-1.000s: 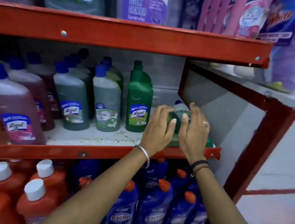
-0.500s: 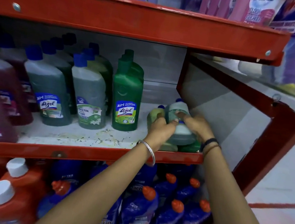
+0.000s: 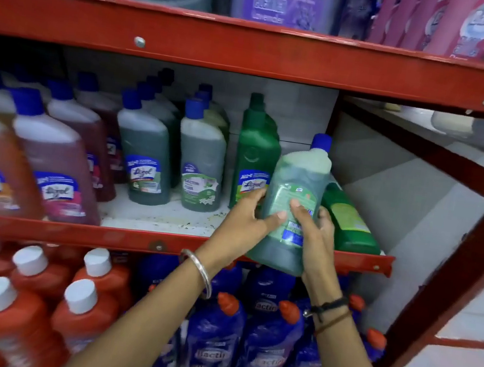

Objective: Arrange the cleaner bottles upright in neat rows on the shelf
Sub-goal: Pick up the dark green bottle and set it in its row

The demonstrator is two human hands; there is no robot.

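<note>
We grip a pale green translucent plastic bottle with a blue cap (image 3: 292,203) in both hands, left hand (image 3: 243,219) and right hand (image 3: 315,237) clamped on its sides, lifted at the red metal shelf (image 3: 163,245) edge. Rows to the left already stand upright; one dark green bottle (image 3: 350,222) lying beside it remains.

My left hand (image 3: 240,220) and right hand (image 3: 315,235), forearms extended, wrists banded, clasp opposite sides of the green bottle (image 3: 293,196), thumbs across its label.
</note>
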